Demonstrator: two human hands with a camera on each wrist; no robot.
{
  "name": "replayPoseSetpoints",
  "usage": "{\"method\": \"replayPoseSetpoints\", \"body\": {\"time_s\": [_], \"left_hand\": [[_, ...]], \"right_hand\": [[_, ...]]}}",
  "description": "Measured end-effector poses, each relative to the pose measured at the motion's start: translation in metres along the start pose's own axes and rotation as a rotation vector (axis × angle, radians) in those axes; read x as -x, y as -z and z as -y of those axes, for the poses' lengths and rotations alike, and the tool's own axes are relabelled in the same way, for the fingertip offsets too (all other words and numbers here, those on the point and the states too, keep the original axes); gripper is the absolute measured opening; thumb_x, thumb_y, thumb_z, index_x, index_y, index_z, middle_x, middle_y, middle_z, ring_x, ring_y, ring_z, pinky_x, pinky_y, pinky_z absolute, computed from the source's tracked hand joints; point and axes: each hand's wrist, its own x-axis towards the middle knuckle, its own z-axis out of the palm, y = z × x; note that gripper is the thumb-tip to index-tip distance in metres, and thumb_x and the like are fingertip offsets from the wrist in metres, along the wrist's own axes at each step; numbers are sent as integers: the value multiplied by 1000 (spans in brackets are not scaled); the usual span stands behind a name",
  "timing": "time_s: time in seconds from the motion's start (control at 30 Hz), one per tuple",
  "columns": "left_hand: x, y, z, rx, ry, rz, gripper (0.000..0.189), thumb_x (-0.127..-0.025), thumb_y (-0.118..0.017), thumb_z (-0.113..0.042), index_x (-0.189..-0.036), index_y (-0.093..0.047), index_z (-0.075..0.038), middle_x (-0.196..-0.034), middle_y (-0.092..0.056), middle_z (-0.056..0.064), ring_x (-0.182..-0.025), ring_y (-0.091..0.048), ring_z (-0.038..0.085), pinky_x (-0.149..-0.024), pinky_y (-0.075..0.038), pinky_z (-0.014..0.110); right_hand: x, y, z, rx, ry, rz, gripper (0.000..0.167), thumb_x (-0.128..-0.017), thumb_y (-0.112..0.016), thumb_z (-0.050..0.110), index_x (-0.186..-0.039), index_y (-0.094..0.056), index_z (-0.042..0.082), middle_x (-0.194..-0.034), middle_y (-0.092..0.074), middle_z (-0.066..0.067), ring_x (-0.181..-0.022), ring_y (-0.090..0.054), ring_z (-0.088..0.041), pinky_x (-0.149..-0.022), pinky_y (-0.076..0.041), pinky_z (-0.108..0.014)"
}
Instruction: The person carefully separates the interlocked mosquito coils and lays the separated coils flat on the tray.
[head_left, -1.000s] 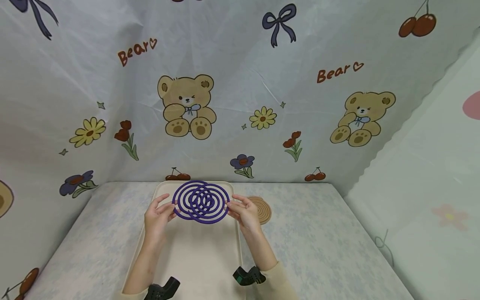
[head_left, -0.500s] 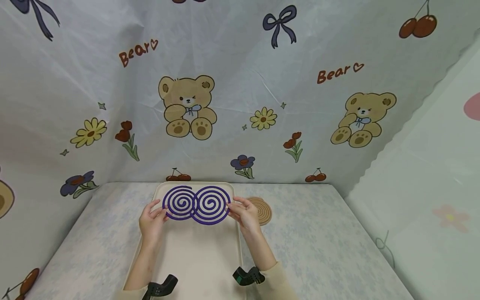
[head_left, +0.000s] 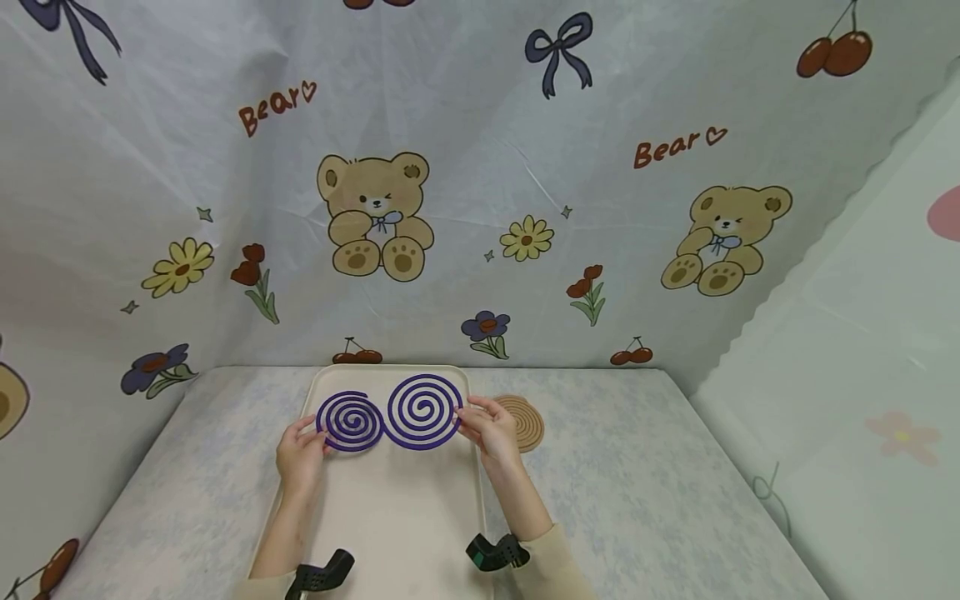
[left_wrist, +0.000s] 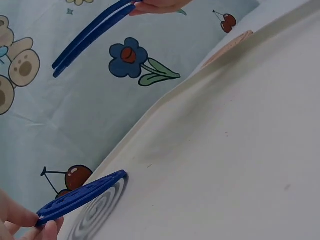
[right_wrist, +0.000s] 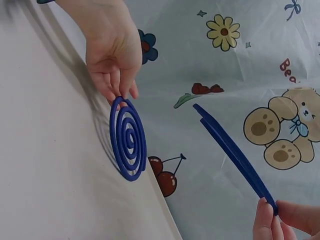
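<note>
My left hand [head_left: 300,460] pinches a blue-purple mosquito coil [head_left: 352,421] at its left edge, between thumb and fingers. That coil is tilted low over the far left part of a cream tray [head_left: 397,517], and its spiral shadow falls on the tray right below it in the left wrist view. A second blue-purple mosquito coil [head_left: 425,407] is pinched at its right edge by my right hand [head_left: 489,432]. In the left wrist view this second coil [left_wrist: 92,39] is well above the tray. From the head the two coils appear side by side, their edges nearly meeting.
A tan spiral coil [head_left: 528,423] lies on the mottled pale table [head_left: 615,483], just right of the tray and partly behind my right hand. A printed cloth [head_left: 480,167] with bears and flowers rises behind the table's far edge. Black wrist cameras sit on both forearms.
The two coils overlapped one second ago and are now apart. My left hand has moved left and lowered its coil toward the tray, while my right hand has barely moved.
</note>
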Motion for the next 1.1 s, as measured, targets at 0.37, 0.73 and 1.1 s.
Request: {"method": "replayPoseSetpoints", "body": {"time_s": [0.37,0.73,1.1], "left_hand": [[1,7,2,-377,-74,-65,40,-92,-53,-20,-129,-54,-3,-116,-64,27,-92,-67,33,-80,-46,34],[0,9,0,-381,-77,-51,41,-93,-51,-23,-128,-55,-2,-116,-64,27,-103,-63,40,-81,-46,37],[0,8,1,-413,-83,-60,39,-92,-53,-23,-123,-60,-2,-106,-69,24,-89,-66,32,-67,-41,24]], "right_hand": [[-9,2,-13,-37,16,-24,22,-83,-58,-16,-102,-55,-7,-65,-69,2,-61,-67,-6,-58,-56,-15],[-20,8,-34,20,32,-94,34,-81,-61,-16,-113,-49,-18,-65,-67,3,-58,-64,-5,-56,-55,-14],[-25,6,-54,110,52,-111,32,-79,-63,-15,-109,-52,-20,-70,-68,0,-61,-63,-6,-59,-57,-19]]}}
